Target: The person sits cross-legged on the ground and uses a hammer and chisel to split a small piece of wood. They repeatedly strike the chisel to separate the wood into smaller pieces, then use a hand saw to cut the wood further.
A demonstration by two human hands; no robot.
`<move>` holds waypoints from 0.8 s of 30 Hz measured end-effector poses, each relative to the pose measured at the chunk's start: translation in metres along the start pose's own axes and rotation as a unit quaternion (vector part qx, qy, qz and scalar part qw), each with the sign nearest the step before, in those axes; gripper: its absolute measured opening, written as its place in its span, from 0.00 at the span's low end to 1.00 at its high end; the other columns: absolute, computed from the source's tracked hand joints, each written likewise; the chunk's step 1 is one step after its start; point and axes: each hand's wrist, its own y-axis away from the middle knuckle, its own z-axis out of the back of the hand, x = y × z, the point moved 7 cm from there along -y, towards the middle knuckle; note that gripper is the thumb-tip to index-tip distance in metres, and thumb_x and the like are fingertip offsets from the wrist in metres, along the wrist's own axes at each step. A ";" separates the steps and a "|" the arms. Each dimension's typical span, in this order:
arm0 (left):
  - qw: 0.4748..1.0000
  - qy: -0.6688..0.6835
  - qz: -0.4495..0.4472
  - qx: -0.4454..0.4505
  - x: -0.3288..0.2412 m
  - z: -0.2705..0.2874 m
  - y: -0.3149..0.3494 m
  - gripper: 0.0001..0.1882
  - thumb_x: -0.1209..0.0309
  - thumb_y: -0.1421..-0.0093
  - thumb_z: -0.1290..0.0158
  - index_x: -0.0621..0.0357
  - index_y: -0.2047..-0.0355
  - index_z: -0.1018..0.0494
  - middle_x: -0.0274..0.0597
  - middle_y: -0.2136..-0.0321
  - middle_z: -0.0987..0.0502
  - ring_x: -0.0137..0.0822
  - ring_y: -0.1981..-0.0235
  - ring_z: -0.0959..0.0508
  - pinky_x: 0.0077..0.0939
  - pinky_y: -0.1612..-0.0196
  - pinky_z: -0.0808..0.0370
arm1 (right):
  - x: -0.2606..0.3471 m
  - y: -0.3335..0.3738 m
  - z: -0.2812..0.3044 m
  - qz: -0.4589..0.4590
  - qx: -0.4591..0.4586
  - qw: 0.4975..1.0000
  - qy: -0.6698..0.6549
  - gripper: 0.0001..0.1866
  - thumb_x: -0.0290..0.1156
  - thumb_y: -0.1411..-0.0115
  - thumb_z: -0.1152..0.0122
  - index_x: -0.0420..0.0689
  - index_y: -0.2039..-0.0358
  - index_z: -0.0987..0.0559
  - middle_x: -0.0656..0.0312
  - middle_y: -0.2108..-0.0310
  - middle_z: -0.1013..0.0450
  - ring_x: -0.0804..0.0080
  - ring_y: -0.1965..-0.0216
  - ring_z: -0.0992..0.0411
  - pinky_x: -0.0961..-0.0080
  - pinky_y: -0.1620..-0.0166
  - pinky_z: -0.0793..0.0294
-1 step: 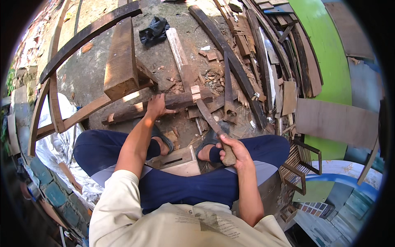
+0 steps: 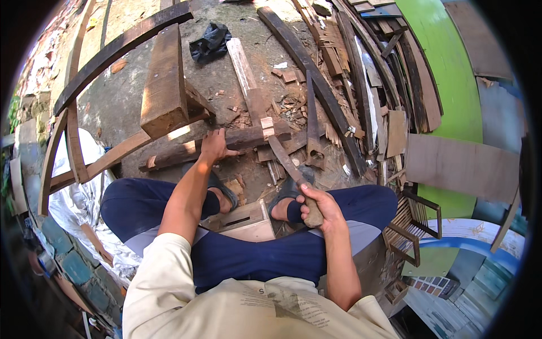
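My left hand [image 2: 213, 146] is wrapped over a dark wooden beam [image 2: 175, 153] lying crosswise on the ground before my feet, fingers on its far edge and thumb spread along the near side. In my right hand [image 2: 324, 209] is the wooden handle of a machete [image 2: 287, 160] with a brownish, worn blade. The blade slants away and to the left, its tip at a pale, freshly cut notch [image 2: 267, 127] near the beam's right end. Whether the tip touches the wood I cannot tell. A longer, lighter timber [image 2: 244, 70] runs away from that spot.
A handsaw [image 2: 314, 130] rests right of the notch among wood chips [image 2: 292, 104]. A thick raised timber [image 2: 164, 85] stands at the left, beside a white sheet [image 2: 79, 198]. Stacked planks [image 2: 415, 79] lie at the right. A black plastic bag [image 2: 210, 43] sits farther off.
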 end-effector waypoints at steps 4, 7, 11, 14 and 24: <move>1.000 0.002 0.017 0.015 0.002 -0.007 -0.006 0.53 0.37 0.63 0.29 0.59 0.45 0.33 0.54 0.49 0.25 0.55 0.43 0.27 0.48 0.40 0.29 | -0.019 -0.005 -0.011 0.016 -0.033 0.999 -0.031 0.12 0.34 0.35 0.35 0.44 0.56 0.26 0.66 0.76 0.28 0.80 0.85 0.33 0.78 0.82 0.29; 1.000 -0.004 0.008 -0.023 0.000 -0.001 -0.010 0.52 0.39 0.63 0.28 0.58 0.45 0.33 0.55 0.49 0.25 0.55 0.43 0.26 0.48 0.41 0.29 | -0.037 -0.015 -0.034 0.056 0.002 0.997 -0.049 0.09 0.33 0.34 0.37 0.46 0.61 0.28 0.69 0.77 0.32 0.80 0.84 0.34 0.77 0.81 0.30; 1.000 0.001 0.026 0.005 0.002 -0.002 -0.011 0.51 0.40 0.62 0.28 0.57 0.44 0.34 0.55 0.49 0.25 0.55 0.43 0.27 0.48 0.41 0.29 | -0.062 -0.027 -0.056 0.078 -0.019 0.992 -0.097 0.09 0.35 0.33 0.37 0.47 0.62 0.28 0.70 0.76 0.33 0.80 0.82 0.34 0.76 0.78 0.30; 1.000 -0.005 0.024 -0.004 0.000 0.001 -0.011 0.51 0.41 0.62 0.28 0.57 0.44 0.34 0.55 0.49 0.25 0.55 0.43 0.27 0.49 0.41 0.29 | -0.081 -0.037 -0.076 0.078 -0.027 0.990 -0.110 0.12 0.37 0.34 0.36 0.49 0.58 0.29 0.69 0.73 0.33 0.77 0.79 0.33 0.70 0.75 0.28; 0.999 -0.012 -0.001 -0.037 -0.001 -0.011 -0.005 0.47 0.44 0.57 0.29 0.59 0.44 0.34 0.52 0.49 0.25 0.53 0.44 0.26 0.48 0.40 0.30 | -0.049 -0.021 -0.022 -0.009 -0.029 0.999 0.021 0.11 0.33 0.33 0.38 0.50 0.53 0.29 0.71 0.79 0.34 0.80 0.84 0.36 0.74 0.79 0.32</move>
